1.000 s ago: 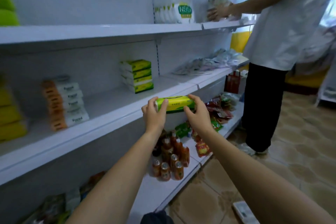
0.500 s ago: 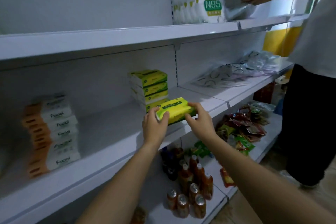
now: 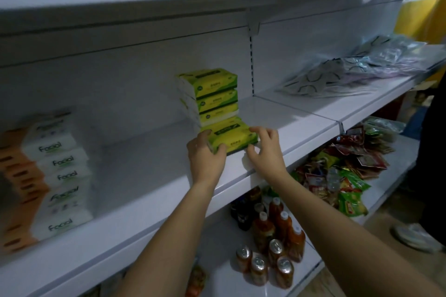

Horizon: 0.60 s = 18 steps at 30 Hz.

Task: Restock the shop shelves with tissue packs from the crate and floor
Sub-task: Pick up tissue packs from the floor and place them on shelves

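A green and yellow tissue pack rests on the white middle shelf, right in front of a stack of like green tissue packs. My left hand grips its left end, thumb on the front face. At the pack's right end my right hand has its fingers curled over the top edge. The lowest pack of the stack is hidden behind the held one.
White and orange "Facial" tissue packs are stacked at the shelf's left. Clear plastic bags lie on the shelf section to the right. Below stand bottles and cans and snack packets. Another person's shoe is on the floor at right.
Both hands have carried the green pack forward and down onto the middle shelf, up against the green stack. My view has moved closer to the shelf.
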Available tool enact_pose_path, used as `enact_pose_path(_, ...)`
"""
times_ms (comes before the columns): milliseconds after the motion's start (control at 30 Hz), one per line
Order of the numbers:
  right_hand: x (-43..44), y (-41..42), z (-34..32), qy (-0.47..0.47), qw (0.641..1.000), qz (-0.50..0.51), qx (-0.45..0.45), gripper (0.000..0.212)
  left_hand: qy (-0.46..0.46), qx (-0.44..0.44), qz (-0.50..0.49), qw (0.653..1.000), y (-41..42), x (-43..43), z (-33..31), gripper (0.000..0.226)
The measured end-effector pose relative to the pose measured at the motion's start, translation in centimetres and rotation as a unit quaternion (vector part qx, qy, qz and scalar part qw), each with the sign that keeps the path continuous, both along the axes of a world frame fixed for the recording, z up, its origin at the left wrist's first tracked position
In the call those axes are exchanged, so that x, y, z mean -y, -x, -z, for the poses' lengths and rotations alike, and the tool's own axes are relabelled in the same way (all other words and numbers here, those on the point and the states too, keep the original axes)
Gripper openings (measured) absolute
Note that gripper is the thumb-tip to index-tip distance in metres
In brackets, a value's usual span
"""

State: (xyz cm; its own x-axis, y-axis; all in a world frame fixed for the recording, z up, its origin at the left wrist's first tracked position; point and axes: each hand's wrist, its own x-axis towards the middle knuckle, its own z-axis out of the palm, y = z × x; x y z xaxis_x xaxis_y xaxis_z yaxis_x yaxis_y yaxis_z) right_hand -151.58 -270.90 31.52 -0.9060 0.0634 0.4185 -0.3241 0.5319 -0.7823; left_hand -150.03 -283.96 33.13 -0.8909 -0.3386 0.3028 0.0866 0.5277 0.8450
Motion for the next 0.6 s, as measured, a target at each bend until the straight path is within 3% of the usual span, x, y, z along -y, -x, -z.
enact_pose_path(333,0.3,0.3,0.6,-0.031,0.999,-0.008,0.007,0.042,0.008,0.004,-0.01,1.0,0.9,0.4,0.9,0.032)
enact_pose_path(500,-0.5,-2.1,0.8,0.036,0.999,0.004,0.03,0.045,0.039,-0.036,-0.017,0.998,-0.6,0.3,0.2,0.042)
enact_pose_path(600,-2.3,-6.2,1.6,-0.056,0.998,0.007,0.017,0.044,0.105,-0.067,-0.002,0.992,-3.7,-0.4,-0.1,0.043)
